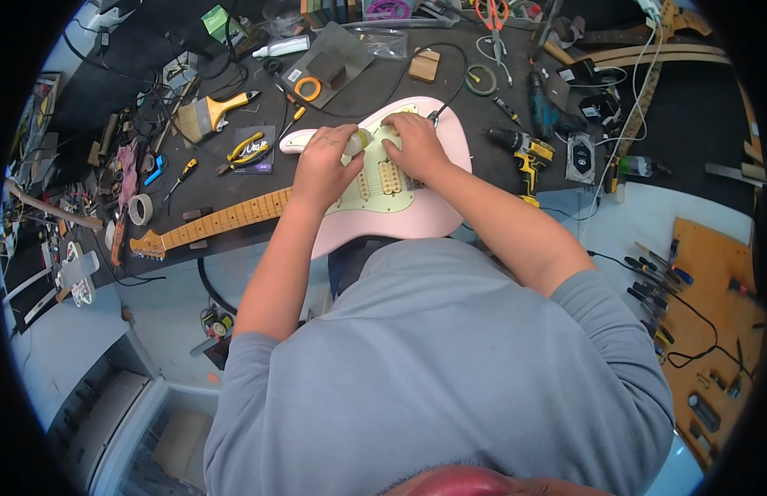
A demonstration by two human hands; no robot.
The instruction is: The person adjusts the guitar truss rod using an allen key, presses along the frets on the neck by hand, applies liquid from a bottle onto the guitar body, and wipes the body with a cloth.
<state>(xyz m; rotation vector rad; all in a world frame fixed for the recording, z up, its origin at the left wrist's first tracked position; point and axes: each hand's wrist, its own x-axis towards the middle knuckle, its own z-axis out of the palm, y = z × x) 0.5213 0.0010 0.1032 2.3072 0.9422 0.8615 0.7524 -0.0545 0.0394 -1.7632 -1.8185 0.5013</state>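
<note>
A pink electric guitar [437, 217] with a pale green pickguard lies on the dark bench, its maple neck [231, 217] reaching left. Over the upper part of the pickguard, my left hand [327, 161] has its fingers around a small, pale, round container [357, 142]. Close to its right, my right hand [415, 145] rests on the pickguard with bent fingers; what its fingertips touch is too small to make out. Cream pickups [390, 177] show below my hands. A black cable runs to the guitar near my right hand.
Left of the guitar are a paintbrush [203, 116], yellow pliers [247, 153] and a screwdriver [182, 178]. Orange tape [307, 88] and a wooden block [424, 65] lie behind it. A yellow drill [528, 157] stands close on the right, near a teal drill [542, 107].
</note>
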